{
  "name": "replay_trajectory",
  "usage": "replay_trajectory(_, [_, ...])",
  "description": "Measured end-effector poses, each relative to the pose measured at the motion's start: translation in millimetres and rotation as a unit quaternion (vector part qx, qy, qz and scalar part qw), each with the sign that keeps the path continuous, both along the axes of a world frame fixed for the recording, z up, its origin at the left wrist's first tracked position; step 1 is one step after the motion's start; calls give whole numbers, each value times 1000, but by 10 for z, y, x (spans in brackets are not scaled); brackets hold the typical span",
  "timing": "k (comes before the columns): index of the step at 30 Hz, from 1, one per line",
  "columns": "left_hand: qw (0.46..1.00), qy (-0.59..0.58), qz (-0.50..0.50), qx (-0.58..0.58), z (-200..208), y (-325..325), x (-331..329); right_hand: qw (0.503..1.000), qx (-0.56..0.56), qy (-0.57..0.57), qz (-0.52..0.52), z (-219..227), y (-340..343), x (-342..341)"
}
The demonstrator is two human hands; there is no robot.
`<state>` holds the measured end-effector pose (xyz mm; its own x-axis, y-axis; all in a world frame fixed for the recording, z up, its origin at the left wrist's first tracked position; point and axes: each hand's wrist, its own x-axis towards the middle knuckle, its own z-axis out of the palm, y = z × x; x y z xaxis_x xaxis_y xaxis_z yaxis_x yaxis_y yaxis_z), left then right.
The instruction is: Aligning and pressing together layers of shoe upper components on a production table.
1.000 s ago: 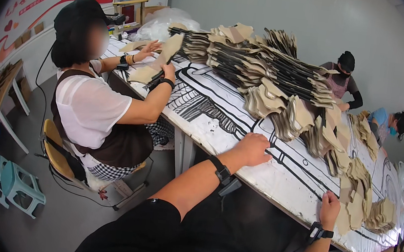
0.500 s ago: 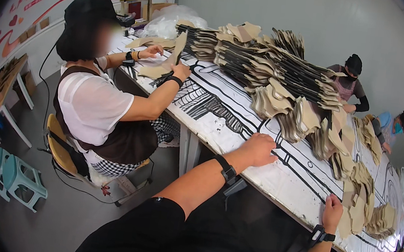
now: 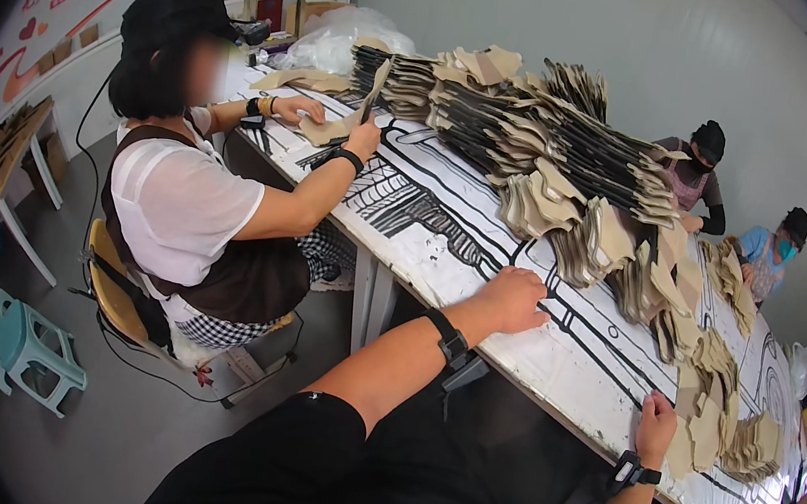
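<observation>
My left fingers (image 3: 533,286) half-curl on the tabletop (image 3: 589,386), my right fingers (image 3: 652,408) tighter — light touch seems best — any hold I cannot tell

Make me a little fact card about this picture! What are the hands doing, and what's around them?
Left hand: resting on the table
Right hand: curled at the table's near edge; can't tell if it holds something
Table cover: white, with black drawn lines
Beyond the hands: beige piles
At left: seated person holding a beige piece
</observation>
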<state>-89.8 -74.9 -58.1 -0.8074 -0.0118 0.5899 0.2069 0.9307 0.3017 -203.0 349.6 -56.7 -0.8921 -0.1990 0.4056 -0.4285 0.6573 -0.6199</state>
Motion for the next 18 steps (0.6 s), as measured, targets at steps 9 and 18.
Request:
replay_trajectory(9, [1000, -1, 1, 2, 10, 12, -2, 1000, 6, 6, 5, 0, 16, -9])
replay_trajectory(18, [1000, -14, 6, 6, 17, 24, 12, 1000, 10, 2, 3, 22, 5, 9])
